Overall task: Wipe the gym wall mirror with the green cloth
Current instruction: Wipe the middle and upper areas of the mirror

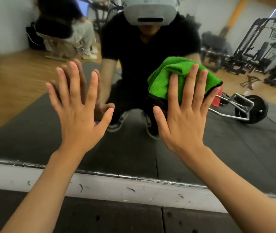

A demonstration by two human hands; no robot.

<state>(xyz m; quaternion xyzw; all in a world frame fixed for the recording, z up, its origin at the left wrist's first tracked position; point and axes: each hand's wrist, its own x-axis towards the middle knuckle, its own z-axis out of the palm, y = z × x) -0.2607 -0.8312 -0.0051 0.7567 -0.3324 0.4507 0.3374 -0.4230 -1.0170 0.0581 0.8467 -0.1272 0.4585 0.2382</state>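
Note:
The wall mirror (26, 105) fills most of the head view, its lower edge running just above a white baseboard. My right hand (184, 111) lies flat with straight, spread fingers and presses the bunched green cloth (165, 76) against the glass. The cloth has a black edge and sticks out above and to the left of my fingers. My left hand (78, 106) is spread flat on the glass to the left, fingers straight, holding nothing. Both hands' reflections meet the fingertips in the mirror.
The white scuffed baseboard (100, 185) runs under the mirror, with black rubber floor mats (100, 217) below it. Reflected in the glass are my crouched figure in black, a seated person at upper left, gym machines at right and a barbell wheel.

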